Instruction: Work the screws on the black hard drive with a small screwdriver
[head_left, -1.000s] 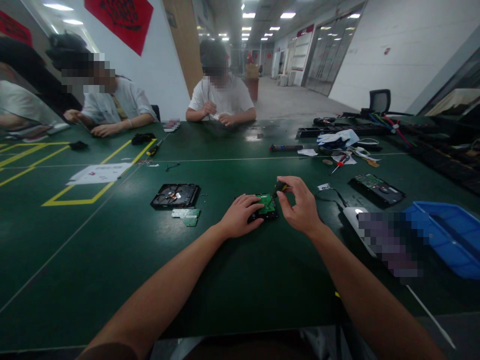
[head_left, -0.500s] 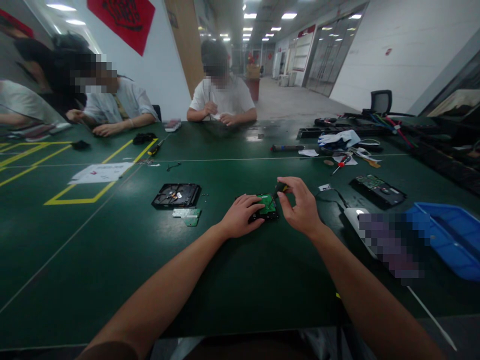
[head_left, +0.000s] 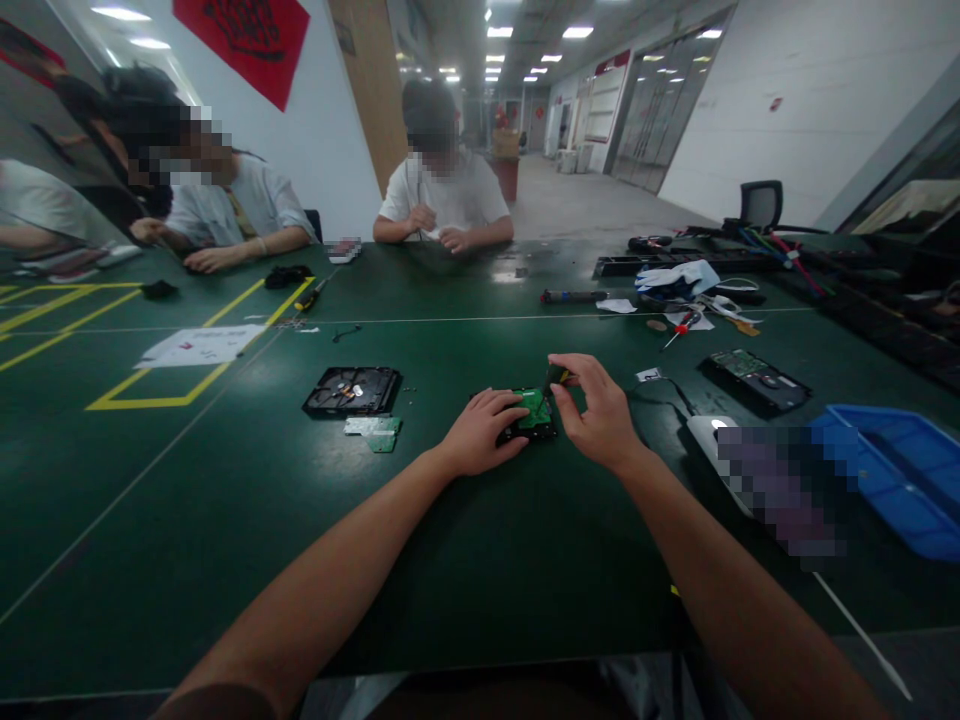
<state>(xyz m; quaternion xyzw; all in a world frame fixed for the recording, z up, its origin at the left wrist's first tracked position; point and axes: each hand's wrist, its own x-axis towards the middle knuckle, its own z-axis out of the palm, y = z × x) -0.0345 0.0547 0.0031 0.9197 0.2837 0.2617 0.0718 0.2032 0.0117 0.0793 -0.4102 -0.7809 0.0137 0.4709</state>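
Observation:
A hard drive lies on the green table with its circuit board facing up. My left hand grips it from the left, fingers across the board and thumb along the near edge. Pinched in my right hand is a screwdriver with a dark and yellow handle. It stands nearly upright over the drive's right side; its tip is too small to make out. To the left lie another hard drive, a loose circuit board and a few tiny screws.
On the right are a third hard drive, a pale device with a cable and a blue tray. Farther back lie a red screwdriver and gloves. Two people sit across the table.
My right hand and the screwdriver have shifted very slightly left, and the screwdriver looks a little more upright. My left hand and the hard drive stay in place.

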